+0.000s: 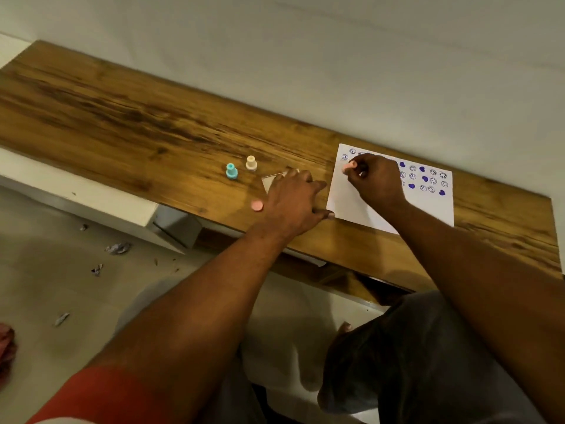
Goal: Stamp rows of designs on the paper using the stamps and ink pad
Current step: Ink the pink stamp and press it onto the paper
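A white paper (351, 206) lies on the wooden tabletop, its far part covered with rows of purple stamped circles and hearts. My right hand (376, 179) is closed on a pink stamp (347, 167) held over the paper's far left area. My left hand (290, 200) rests flat on the table with fingers spread; it covers most of the ink pad (270, 182), and its thumb touches the paper's near left corner. A teal stamp (231, 171) and a cream stamp (251, 163) stand upright to the left. A pink cap (257, 205) lies beside my left hand.
The wooden tabletop (137, 127) runs along a white wall, with a long bare stretch to the left. Below its front edge are a white ledge (76, 194) and a pale floor with scraps of paper (117, 248). My knees in grey trousers (428, 347) are under the table edge.
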Motion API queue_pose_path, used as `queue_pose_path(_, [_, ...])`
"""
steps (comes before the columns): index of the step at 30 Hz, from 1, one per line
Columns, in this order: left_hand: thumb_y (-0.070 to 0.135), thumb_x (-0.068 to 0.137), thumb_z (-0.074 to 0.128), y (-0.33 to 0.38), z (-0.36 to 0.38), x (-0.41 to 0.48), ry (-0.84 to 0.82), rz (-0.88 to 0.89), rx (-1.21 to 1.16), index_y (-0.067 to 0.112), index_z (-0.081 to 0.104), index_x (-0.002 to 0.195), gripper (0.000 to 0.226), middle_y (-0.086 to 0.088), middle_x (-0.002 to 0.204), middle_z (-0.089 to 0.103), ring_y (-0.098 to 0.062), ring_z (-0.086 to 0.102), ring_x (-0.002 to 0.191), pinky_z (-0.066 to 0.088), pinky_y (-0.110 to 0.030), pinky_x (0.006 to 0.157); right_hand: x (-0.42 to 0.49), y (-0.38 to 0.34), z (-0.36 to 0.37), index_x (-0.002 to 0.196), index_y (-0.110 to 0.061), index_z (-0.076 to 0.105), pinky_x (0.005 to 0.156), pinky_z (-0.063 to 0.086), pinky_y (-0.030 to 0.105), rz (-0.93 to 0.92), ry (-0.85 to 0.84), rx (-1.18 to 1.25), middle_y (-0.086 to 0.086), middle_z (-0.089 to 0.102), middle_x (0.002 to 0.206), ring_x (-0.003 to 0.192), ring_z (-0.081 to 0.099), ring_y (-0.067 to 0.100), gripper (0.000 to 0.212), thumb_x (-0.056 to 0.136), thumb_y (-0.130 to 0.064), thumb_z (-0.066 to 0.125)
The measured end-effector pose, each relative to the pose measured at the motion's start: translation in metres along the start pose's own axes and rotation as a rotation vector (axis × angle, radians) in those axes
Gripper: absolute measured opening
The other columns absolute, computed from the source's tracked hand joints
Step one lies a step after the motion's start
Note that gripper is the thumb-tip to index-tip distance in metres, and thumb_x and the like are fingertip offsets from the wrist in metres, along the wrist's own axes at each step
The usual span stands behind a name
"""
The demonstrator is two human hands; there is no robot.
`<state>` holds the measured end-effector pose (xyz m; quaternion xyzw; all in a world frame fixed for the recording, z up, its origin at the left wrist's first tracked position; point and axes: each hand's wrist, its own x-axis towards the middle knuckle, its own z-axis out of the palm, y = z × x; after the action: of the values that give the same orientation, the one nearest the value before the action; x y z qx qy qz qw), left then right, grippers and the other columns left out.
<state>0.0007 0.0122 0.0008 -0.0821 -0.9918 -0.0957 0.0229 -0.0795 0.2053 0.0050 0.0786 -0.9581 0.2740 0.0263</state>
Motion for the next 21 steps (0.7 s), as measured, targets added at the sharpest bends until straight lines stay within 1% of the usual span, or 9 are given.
queue_pose_path(2, [0.078,0.087,0.059,0.018,0.011,0.009,-0.033,0.038,0.052,0.036,0.052,0.151,0.077,-0.001,0.133,0.063,-0.027,0.052,0.128,0.041,-0.048,0.104,0.014,0.014,-0.001,0.104,-0.013,0.077,0.074,0.051,0.030,0.013,-0.003,-0.011,0.005,0.078,0.094,0.082,0.070,0.018,0.023,0.092,-0.032,0.072])
queue_pose_path(4, [0.078,0.090,0.054,0.030,0.020,0.017,-0.057,0.055,0.113,0.037,0.047,0.154,0.077,-0.003,0.138,0.062,-0.028,0.050,0.131,0.037,-0.049,0.108,0.025,0.021,0.002,0.101,-0.015,0.078,0.068,0.046,0.022,-0.013,-0.008,-0.013,0.004,0.079,0.094,0.081,0.070,0.016,0.019,0.092,-0.031,0.072])
queue_pose_path(5, [0.078,0.091,0.052,0.035,0.024,0.021,-0.066,0.053,0.136,0.038,0.046,0.155,0.076,-0.004,0.139,0.061,-0.029,0.049,0.132,0.036,-0.049,0.108,0.030,0.023,0.004,0.100,-0.016,0.078,0.066,0.044,0.021,-0.031,-0.016,-0.029,0.003,0.079,0.094,0.081,0.071,0.017,0.018,0.092,-0.030,0.071])
queue_pose_path(6, [0.078,0.092,0.050,0.038,0.027,0.025,-0.074,0.046,0.153,0.038,0.047,0.154,0.075,-0.005,0.139,0.061,-0.030,0.049,0.132,0.035,-0.049,0.109,0.035,0.026,0.006,0.101,-0.015,0.077,0.067,0.045,0.022,-0.045,-0.026,-0.050,0.004,0.079,0.094,0.083,0.071,0.020,0.019,0.093,-0.031,0.070])
queue_pose_path(8, [0.079,0.092,0.049,0.041,0.031,0.032,-0.099,0.030,0.170,0.038,0.048,0.153,0.073,-0.006,0.141,0.060,-0.030,0.049,0.133,0.034,-0.049,0.110,0.043,0.030,0.011,0.106,-0.013,0.077,0.075,0.053,0.031,-0.074,-0.050,-0.078,0.007,0.078,0.098,0.086,0.072,0.024,0.024,0.093,-0.032,0.071])
queue_pose_path(10, [0.079,0.091,0.051,0.043,0.033,0.037,-0.141,0.013,0.181,0.038,0.051,0.151,0.072,-0.006,0.143,0.060,-0.031,0.048,0.135,0.033,-0.050,0.113,0.048,0.034,0.014,0.110,-0.012,0.076,0.080,0.057,0.036,-0.091,-0.064,-0.084,0.008,0.078,0.103,0.088,0.072,0.024,0.029,0.093,-0.034,0.071])
queue_pose_path(12, [0.079,0.089,0.055,0.046,0.034,0.041,-0.177,0.006,0.188,0.037,0.057,0.145,0.070,-0.006,0.142,0.060,-0.031,0.048,0.135,0.032,-0.051,0.114,0.052,0.037,0.016,0.112,-0.012,0.076,0.080,0.056,0.033,-0.102,-0.060,-0.085,0.008,0.078,0.104,0.088,0.071,0.024,0.031,0.095,-0.037,0.070])
queue_pose_path(15, [0.080,0.086,0.059,0.047,0.035,0.044,-0.209,-0.017,0.181,0.037,0.060,0.142,0.071,-0.006,0.140,0.061,-0.032,0.048,0.135,0.031,-0.052,0.115,0.056,0.038,0.019,0.108,-0.011,0.077,0.076,0.050,0.030,-0.171,-0.066,-0.096,0.008,0.077,0.099,0.086,0.070,0.024,0.028,0.096,-0.035,0.067])
queue_pose_path(21, [0.081,0.083,0.061,0.047,0.033,0.046,-0.247,-0.039,0.160,0.041,0.056,0.146,0.075,-0.007,0.142,0.059,-0.033,0.047,0.137,0.029,-0.055,0.116,0.056,0.033,0.016,0.110,-0.010,0.077,0.078,0.053,0.034,-0.232,-0.088,-0.125,0.009,0.076,0.101,0.087,0.069,0.026,0.027,0.096,-0.030,0.067])
